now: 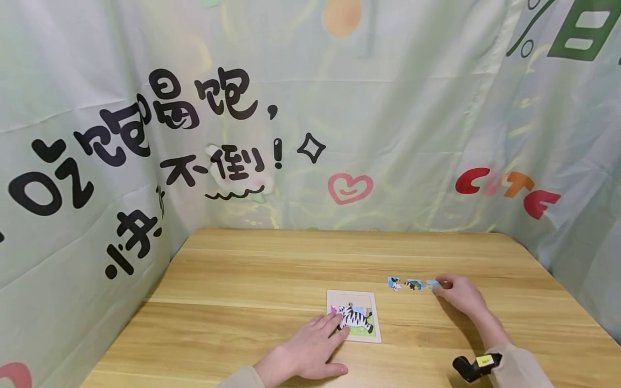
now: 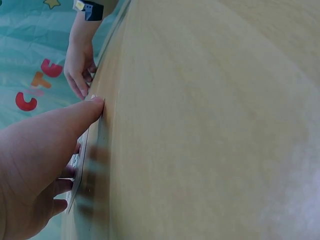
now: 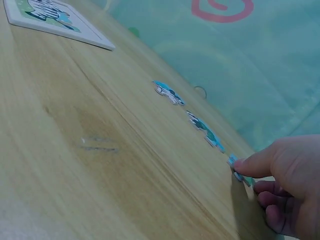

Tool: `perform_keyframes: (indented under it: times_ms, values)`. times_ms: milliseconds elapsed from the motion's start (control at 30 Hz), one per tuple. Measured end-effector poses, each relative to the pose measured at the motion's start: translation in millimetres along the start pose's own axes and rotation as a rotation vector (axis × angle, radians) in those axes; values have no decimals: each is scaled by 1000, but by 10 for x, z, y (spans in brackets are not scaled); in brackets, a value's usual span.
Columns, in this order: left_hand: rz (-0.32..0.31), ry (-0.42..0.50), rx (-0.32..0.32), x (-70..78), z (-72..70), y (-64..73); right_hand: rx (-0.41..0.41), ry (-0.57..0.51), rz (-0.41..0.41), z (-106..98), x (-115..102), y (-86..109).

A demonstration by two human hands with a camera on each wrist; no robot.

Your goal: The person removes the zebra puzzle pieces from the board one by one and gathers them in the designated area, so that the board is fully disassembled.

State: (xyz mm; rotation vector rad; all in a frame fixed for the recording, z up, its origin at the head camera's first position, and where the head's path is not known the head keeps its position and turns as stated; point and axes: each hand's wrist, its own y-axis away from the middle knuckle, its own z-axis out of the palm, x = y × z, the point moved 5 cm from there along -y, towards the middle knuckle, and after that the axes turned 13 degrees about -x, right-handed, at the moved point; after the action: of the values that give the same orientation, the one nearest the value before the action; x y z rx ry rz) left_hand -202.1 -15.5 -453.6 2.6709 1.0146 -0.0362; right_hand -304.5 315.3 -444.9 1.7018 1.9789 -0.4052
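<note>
Pinching puzzle piece (image 1: pixel 430 284), seemingly: right hand (image 1: pixel 460 295) | left hand (image 1: pixel 310 347): straight-fingered on frame (image 1: pixel 351 296) | inside: zebra picture (image 1: pixel 357 319)

In the head view, we observe cloth walls (image 1: pixel 417 124) at 9, 12 and 3 o'clock, pale green-white, with folds and creases. We locate the printed marks as follows: large black lettering (image 1: pixel 184 171) at 10 o'clock; an orange patch (image 1: pixel 342 17) at 12 o'clock; a green shape (image 1: pixel 563 48) at 2 o'clock; the red, pink and orange word "CUTE" (image 1: pixel 518 181) at 3 o'clock; a pink heart (image 1: pixel 348 192) near the centre, toward 3 o'clock. We find the wood-grain table (image 1: pixel 242 275) at 6 o'clock, its far corners rounded. In the left wrist view, we note a pale sheen (image 2: pixel 295 205) at 4 o'clock.
</note>
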Motion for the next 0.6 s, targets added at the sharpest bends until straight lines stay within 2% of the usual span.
perform_keyframes:
  times_ms: [133,300,433,600]
  values:
    - [-2,5,0,-2,9,0,-8,-4,17,7,8,-1]
    - [0,13,-3,-8,30,1,36,-34,3,23,-44,18]
    - [3,15,7,-13,39,4,72,-87,-51,73,-242,5]
    - [10,11,11,-16,53,15,51,-160,-145,169,-607,-64]
